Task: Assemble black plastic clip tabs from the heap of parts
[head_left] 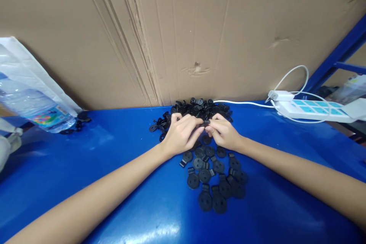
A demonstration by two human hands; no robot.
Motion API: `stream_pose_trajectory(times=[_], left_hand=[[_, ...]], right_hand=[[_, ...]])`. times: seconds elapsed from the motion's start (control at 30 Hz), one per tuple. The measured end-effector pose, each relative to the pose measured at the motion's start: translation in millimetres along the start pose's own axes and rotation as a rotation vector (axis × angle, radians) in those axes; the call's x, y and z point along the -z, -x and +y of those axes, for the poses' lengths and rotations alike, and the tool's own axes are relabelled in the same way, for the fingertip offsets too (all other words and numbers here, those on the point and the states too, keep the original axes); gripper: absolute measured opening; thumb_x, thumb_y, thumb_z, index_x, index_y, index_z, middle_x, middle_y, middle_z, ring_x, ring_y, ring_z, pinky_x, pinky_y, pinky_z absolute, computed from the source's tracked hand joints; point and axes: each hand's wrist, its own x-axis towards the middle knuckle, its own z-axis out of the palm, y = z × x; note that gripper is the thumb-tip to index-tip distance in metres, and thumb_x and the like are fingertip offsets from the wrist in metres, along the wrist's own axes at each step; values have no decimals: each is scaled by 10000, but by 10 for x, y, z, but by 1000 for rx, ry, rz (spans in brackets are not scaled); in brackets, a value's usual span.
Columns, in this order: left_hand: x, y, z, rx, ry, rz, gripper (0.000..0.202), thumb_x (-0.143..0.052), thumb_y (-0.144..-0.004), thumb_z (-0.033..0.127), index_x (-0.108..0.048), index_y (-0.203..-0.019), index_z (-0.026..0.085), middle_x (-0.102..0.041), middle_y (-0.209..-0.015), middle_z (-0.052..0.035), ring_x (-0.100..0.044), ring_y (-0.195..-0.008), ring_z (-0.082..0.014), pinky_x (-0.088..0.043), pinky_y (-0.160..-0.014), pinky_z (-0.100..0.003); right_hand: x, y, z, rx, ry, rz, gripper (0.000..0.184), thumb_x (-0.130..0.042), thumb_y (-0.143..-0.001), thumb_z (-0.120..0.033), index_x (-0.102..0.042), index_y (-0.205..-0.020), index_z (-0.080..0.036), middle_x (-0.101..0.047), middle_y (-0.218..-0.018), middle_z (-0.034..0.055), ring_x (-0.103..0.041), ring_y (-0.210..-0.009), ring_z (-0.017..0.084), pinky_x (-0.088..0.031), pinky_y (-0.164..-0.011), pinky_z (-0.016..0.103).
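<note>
- The left hand [180, 135] and right hand [224, 133] meet fingertip to fingertip, both pinching one small black part [206, 123] just above the table [114, 167], probably so that each steadies one end.
- The loose pile [197, 108] lies just beyond the hands, against the cardboard [200, 26], within easy reach.
- Discs [214, 179] with tabs lie flat nearer, kept apart from the pile.
- Fingers hide most of the part, so its shape is unclear.
- The bottle [37, 110] on the left and the power strip [311, 108] on the right are cut off at the edges.
</note>
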Motion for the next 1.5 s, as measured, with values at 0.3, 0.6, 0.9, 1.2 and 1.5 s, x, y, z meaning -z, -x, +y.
stream_pose_trajectory(times=[0.3, 0.6, 0.9, 1.2, 1.5], left_hand=[[-19, 4, -19, -31, -44, 50, 151, -437, -966, 218, -578, -955, 166, -679, -770, -13, -579, -697, -140, -268, -746, -357], [-16, 7, -8, -11, -9, 35, 134, -453, -952, 225, -566, -954, 153, -679, -796, -21, -590, -706, -145, -273, -757, -354], [-9, 8, -1, -9, 27, 12, 141, -445, -954, 234, -553, -991, 151, -703, -879, -42, -617, -751, -152, -287, -768, -357], [-35, 17, -35, 13, 3, -8, 184, -411, -976, 238, -574, -931, 165, -688, -783, -19, -585, -687, -137, -280, -756, -357], [-33, 2, -26, 28, 0, 1, 192, -419, -980, 240, -582, -913, 164, -688, -772, -14, -583, -686, -133, -272, -757, -355]], right_hand=[[15, -14, -44, -74, 67, -44, 295, -388, -994, -281, -464, -717, -215, -565, -617, 14, -468, -617, 168, -426, -675, 325], [35, -35, -74, -31, 72, -13, 264, -401, -971, -201, -444, -711, -220, -539, -608, 6, -466, -614, 165, -421, -676, 318], [27, -30, -47, -40, 76, 4, 261, -408, -945, -135, -417, -698, -218, -557, -585, -20, -451, -512, 134, -392, -686, 328], [26, -18, -49, -66, 93, -18, 292, -421, -963, -207, -421, -672, -222, -538, -561, -12, -447, -541, 151, -401, -690, 326], [22, -8, -76, -131, 49, 109, 190, -470, -953, -283, -490, -1129, -214, -635, -815, 43, -599, -686, 190, -470, -702, 342]])
